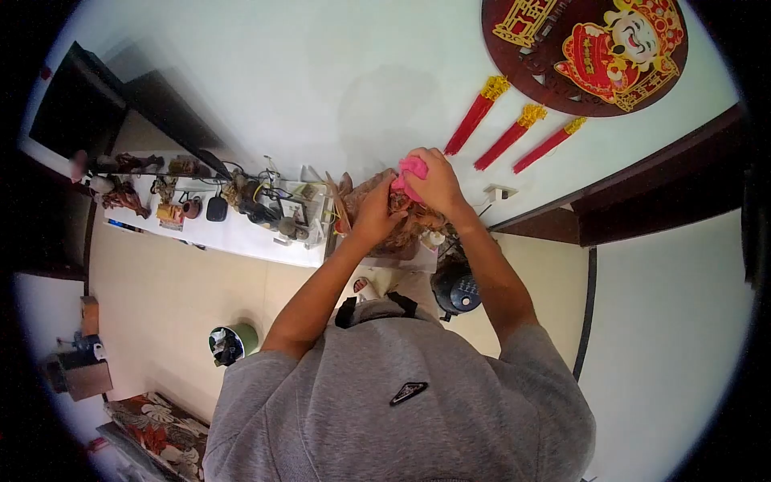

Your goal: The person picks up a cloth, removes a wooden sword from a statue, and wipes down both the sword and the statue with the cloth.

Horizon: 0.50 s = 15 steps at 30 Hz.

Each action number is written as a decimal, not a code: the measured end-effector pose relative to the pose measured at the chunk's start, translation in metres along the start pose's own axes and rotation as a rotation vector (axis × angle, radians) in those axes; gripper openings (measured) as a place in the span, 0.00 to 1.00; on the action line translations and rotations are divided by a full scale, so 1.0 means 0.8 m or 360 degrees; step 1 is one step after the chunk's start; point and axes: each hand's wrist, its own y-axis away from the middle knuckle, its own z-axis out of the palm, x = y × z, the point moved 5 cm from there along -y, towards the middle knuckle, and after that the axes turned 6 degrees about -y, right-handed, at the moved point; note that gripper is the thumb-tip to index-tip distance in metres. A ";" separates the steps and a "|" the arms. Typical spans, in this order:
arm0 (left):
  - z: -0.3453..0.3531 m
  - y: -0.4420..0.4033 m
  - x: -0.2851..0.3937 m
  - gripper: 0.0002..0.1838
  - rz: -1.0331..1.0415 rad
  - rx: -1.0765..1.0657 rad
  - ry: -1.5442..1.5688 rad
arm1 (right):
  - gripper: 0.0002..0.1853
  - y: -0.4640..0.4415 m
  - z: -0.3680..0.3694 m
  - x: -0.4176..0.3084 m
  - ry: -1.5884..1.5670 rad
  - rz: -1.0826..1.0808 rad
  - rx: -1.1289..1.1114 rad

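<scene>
A pink cloth (410, 175) is bunched up in my right hand (434, 186), whose fingers are wrapped round it. Under both hands stands a brown carved figure (400, 234) on the white cabinet's end, against the wall. My left hand (376, 210) rests on the left side of this carving, thumb apart from the fingers, close to the cloth. The carving's upper part is partly hidden by my hands.
A long white cabinet (241, 247) runs left, bearing small carvings, a framed item and cables. A green bin (243, 338) stands on the floor at left, a dark round-topped appliance (460, 295) at right. A round red decoration (590, 48) with tassels hangs on the wall.
</scene>
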 end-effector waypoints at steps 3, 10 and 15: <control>-0.003 0.003 0.004 0.40 -0.0011 0.0008 0.0028 | 0.21 0.010 0.006 -0.012 0.0132 0.0004 -0.0112; 0.000 0.001 0.001 0.44 -0.0009 -0.0045 0.0066 | 0.25 0.019 0.014 -0.005 0.0109 -0.0060 -0.0330; -0.001 -0.001 0.001 0.41 -0.0010 -0.0067 0.0040 | 0.21 -0.018 0.027 0.023 0.0082 -0.0002 -0.0607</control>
